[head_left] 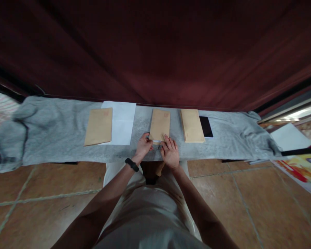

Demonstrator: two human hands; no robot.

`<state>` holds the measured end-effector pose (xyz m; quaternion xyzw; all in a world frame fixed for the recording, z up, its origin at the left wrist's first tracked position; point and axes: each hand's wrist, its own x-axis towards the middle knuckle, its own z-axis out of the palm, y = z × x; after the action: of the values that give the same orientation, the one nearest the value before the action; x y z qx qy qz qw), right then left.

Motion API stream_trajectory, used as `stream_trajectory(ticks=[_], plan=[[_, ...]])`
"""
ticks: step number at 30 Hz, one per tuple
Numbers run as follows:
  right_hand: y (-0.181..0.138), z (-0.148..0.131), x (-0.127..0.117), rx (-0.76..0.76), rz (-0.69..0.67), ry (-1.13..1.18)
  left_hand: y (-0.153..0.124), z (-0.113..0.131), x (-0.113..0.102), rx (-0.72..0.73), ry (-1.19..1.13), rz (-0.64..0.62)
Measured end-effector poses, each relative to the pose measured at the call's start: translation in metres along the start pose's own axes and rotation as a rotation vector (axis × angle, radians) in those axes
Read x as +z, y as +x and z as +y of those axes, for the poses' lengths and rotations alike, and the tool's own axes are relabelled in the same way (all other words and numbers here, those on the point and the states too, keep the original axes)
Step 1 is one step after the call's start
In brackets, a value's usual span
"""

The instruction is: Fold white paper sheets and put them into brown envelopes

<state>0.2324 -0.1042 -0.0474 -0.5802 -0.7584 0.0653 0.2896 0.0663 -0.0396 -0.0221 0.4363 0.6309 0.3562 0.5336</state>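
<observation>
A brown paper envelope [160, 121] lies on the grey cloth in front of me, its open end towards my body. A thin white edge of paper [157, 141] shows at that end. The fingers of my left hand [144, 146] are closed on the envelope's near left corner; a dark band circles that wrist. My right hand [170, 153] rests at the near right corner, its fingers stretched out and spread over the envelope's edge. Whether its thumb reaches beneath the paper is hard to see.
Left of me another brown envelope [100, 126] overlaps white sheets [123, 122]. On the right, a stack of brown envelopes [193, 125] partly covers a dark phone-like slab [206, 126]. Grey cloth [54, 128] covers the narrow table, and a dark red curtain [155, 62] hangs behind it.
</observation>
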Motion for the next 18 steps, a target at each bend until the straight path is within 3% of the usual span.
stream_trajectory(ticks=[18], plan=[[0.0015,0.0014,-0.0013,-0.033,-0.054,-0.087,-0.0002,-0.0013,0.0004,-0.006,0.107,0.013]])
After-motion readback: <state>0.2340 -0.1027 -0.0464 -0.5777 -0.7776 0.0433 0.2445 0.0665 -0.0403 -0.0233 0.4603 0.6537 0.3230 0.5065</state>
